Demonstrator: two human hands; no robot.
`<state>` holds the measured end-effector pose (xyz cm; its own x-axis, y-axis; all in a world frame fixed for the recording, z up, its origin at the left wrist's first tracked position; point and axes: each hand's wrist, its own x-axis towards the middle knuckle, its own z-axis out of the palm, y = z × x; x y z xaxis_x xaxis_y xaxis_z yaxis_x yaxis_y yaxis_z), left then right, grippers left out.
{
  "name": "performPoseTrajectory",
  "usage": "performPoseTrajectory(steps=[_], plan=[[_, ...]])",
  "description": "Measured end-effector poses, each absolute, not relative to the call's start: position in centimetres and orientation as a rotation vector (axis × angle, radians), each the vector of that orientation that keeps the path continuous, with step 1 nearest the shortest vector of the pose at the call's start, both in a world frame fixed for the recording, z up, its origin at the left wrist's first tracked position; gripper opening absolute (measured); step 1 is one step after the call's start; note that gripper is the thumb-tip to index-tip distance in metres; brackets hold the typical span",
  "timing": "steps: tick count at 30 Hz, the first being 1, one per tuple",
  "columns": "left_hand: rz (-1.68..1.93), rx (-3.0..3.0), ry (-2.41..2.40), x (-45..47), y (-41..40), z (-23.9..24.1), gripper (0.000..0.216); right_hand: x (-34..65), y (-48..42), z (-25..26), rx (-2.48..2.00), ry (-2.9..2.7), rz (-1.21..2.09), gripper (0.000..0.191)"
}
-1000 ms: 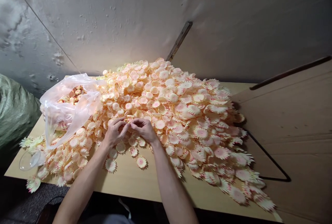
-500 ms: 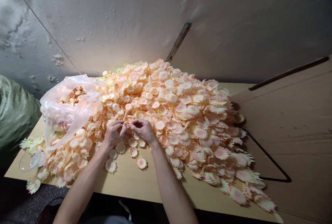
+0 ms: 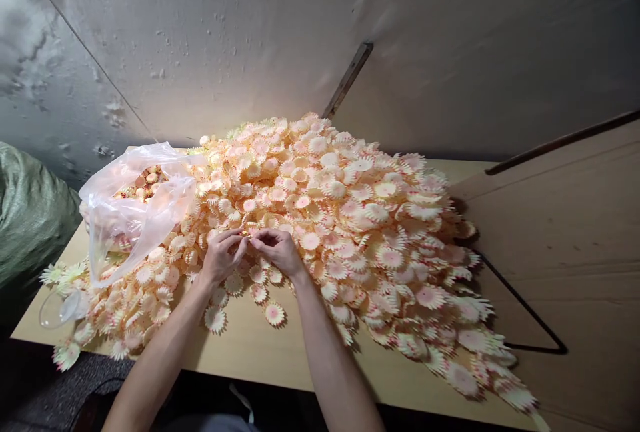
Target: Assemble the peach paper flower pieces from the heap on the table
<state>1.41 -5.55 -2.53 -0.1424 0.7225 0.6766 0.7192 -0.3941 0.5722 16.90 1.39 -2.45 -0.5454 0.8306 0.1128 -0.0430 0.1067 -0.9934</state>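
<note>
Yellowish piece [image 3: 247, 235] sits pinched between left fingers [image 3: 241, 249] and right fingers [image 3: 261, 245].

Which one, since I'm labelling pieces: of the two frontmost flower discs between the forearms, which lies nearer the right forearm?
The pink-centred disc, with bare table between it and the right forearm; the paler disc lies nearer the left forearm.
</note>
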Motion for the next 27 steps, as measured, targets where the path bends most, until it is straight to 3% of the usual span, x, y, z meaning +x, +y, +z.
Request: performPoseTrajectory(steps=[9,15,27], plan=[[1.704,2.138,1.765,1.15,-5.42,-2.70,0.021,16.68,1.23,-2.20,-0.828,-1.673,1.462,0.022],[1.653,2.064,1.738,1.18,-5.57,-2.28,0.010,16.84,1.46,-2.33,-0.794,-1.660,1.496,0.021],[1.627,2.068,1.750,1.24,-5.60,-2.46,0.014,16.75,1.23,-2.16,-0.840,-1.682,1.480,0.021]])
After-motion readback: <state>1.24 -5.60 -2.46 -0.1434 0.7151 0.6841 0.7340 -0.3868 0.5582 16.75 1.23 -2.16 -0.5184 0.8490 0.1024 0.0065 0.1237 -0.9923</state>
